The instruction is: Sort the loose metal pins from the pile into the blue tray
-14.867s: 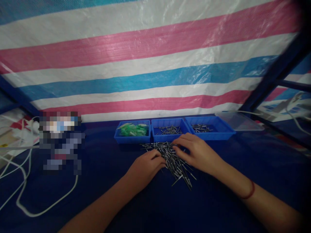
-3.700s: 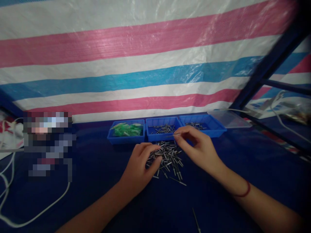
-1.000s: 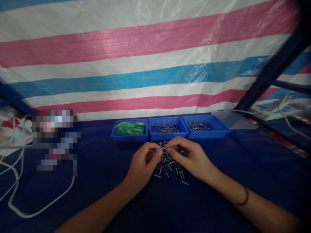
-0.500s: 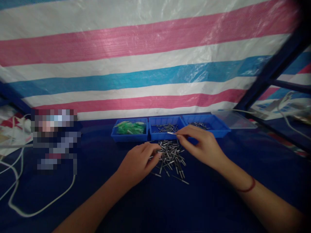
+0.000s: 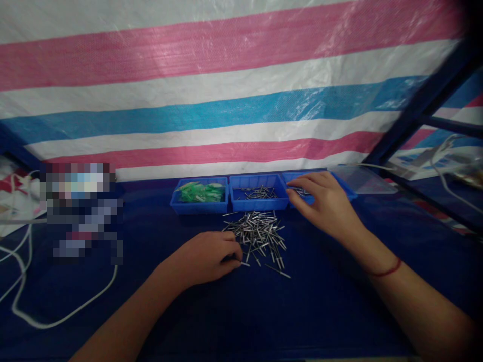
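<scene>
A pile of silver blind rivets lies on the dark blue table in front of three blue bins. My left hand is at the pile's lower left edge, with thumb and fingers curled together at the end of one rivet. Over the front of the right bin hovers my right hand, its thumb and index finger apart and nothing visible between them. Some rivets show behind its fingers in that bin. More rivets lie in the middle bin.
The left bin holds green plastic-looking pieces. A clear lid lies at the back right. White cables loop across the left side of the table, beside a blurred-out area. A striped sheet hangs behind.
My right hand has moved right from the middle bin to the right bin, and the rivet in its fingertips is gone from sight. My left hand has shifted toward the pile's lower left edge.
</scene>
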`<state>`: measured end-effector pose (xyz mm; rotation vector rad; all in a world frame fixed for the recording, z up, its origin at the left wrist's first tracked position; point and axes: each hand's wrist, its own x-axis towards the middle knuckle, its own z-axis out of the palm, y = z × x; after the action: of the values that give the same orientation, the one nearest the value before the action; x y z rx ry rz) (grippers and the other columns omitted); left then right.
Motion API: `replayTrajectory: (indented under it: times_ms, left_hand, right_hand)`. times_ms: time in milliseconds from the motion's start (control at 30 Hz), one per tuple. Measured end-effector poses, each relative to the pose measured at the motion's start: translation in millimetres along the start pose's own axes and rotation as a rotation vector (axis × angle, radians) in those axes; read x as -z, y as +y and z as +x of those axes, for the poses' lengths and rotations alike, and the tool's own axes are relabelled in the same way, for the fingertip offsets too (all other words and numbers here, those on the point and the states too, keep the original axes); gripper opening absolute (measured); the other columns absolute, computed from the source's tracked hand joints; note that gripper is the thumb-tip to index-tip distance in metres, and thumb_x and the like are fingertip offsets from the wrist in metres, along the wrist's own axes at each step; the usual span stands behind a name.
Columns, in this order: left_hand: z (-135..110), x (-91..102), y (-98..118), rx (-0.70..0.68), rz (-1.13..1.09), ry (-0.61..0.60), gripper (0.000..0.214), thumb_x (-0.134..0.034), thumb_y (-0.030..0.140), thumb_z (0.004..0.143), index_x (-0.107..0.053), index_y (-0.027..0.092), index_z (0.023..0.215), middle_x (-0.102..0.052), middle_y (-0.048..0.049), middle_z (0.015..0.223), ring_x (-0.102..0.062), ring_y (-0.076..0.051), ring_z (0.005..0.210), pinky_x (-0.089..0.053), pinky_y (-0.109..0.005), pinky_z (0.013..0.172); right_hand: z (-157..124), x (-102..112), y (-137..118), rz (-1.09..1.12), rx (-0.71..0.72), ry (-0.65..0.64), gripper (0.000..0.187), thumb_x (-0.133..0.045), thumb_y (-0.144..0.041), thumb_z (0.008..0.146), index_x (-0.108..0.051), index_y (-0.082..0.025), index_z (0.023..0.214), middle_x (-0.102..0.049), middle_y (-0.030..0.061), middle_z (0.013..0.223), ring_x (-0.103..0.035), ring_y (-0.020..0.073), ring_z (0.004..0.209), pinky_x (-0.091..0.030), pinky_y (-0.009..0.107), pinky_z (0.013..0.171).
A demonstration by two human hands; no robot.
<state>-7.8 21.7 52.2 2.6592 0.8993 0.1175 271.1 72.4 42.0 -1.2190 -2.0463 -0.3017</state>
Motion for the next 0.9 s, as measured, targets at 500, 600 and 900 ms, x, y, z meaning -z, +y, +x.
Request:
replayTrajectory:
  times_ms: [500,600,900]
  left_hand:
    - [6,-2.1,6,0.069,-0.181,0.420,0.014,-0.047,0.021,0.092,-0.061,0.018,0.093,-0.064,-0.0033,0.091,-0.059,-0.016,0.086,-0.044,-0.026,0.080]
    - [9,-10.2,9,0.168,-0.409,0.579,0.013,-0.054,0.023,0.088,-0.061,0.018,0.098,-0.065,-0.0022,0.090,-0.061,-0.014,0.082,-0.046,-0.024,0.077]
    - [18,-26.2,11,0.296,-0.836,0.659,0.015,-0.059,0.030,0.084,-0.062,0.015,0.085,-0.064,-0.0010,0.080,-0.060,-0.014,0.075,-0.047,-0.023,0.070]
  right_hand:
    - [-22,-18,-83,0.681,0.064,-0.387,0.018,-0.044,-0.022,0.092,-0.058,-0.018,0.081,-0.057,0.0024,0.071,-0.053,0.0138,0.066,-0.042,0.027,0.063]
    - [-23,-20,-83,0.736,0.007,-0.380,0.015,-0.046,-0.022,0.091,-0.059,-0.018,0.084,-0.057,0.0018,0.070,-0.053,0.0135,0.065,-0.042,0.026,0.062]
    - [-26,-22,-87,0.774,-0.087,-0.355,0.016,-0.047,-0.024,0.090,-0.061,-0.018,0.084,-0.055,0.0014,0.068,-0.051,0.0138,0.063,-0.043,0.027,0.060]
